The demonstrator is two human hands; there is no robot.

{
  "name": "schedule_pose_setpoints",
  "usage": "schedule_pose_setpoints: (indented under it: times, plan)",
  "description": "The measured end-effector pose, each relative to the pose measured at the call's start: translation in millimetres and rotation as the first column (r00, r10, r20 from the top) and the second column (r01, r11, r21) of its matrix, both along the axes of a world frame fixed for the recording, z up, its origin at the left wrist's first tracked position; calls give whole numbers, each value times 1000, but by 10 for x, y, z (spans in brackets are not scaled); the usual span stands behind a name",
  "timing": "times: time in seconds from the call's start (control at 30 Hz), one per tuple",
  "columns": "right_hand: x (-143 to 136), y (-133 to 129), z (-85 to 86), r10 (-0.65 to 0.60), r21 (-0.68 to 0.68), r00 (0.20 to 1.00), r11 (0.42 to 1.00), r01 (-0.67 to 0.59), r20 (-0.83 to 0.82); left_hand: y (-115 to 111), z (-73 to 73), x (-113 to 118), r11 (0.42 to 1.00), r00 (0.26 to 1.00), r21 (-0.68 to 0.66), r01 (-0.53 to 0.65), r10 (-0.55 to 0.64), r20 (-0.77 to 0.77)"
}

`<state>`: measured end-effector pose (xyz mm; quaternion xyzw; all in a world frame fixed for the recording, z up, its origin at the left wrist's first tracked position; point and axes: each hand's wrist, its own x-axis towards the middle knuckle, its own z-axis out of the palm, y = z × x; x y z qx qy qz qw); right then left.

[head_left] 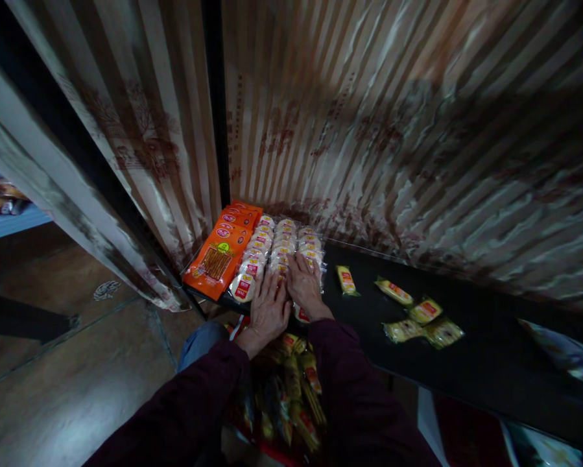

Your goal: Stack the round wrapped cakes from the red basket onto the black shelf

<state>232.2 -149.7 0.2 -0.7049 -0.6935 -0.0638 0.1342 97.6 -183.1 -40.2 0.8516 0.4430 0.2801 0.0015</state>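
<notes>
My left hand [270,306] lies palm down, fingers stretched, on the near part of the middle row of clear-wrapped, round white crackers [285,235]. Close beside it, my right hand [305,285] rests with extended fingers over the right row of crackers [310,240], partly hiding it. Another row of these crackers [245,285] runs along the left of my left hand. Orange snack packets [226,243] overlap one another at the shelf's left end. Neither hand visibly grips a pack.
Several small yellow wrapped snacks [425,311] lie to the right on the black shelf [364,324], with one single snack [346,280] nearer my right hand. Below my forearms is a container of wrapped snacks [296,389]. A striped curtain [291,130] and a dark post [217,104] stand behind.
</notes>
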Motion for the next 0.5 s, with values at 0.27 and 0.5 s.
schedule_pose_setpoints:
  times: [0.27, 0.5]
  plan:
    - [-43, 132, -13, 38, -44, 999, 998, -38, -14, 46, -15, 10, 1000, 1000, -19, -3, 3, -4]
    - [-48, 150, -18, 87, -35, 996, 995, -89, -36, 45, -20, 9, 1000, 1000, -6, -10, 10, 14]
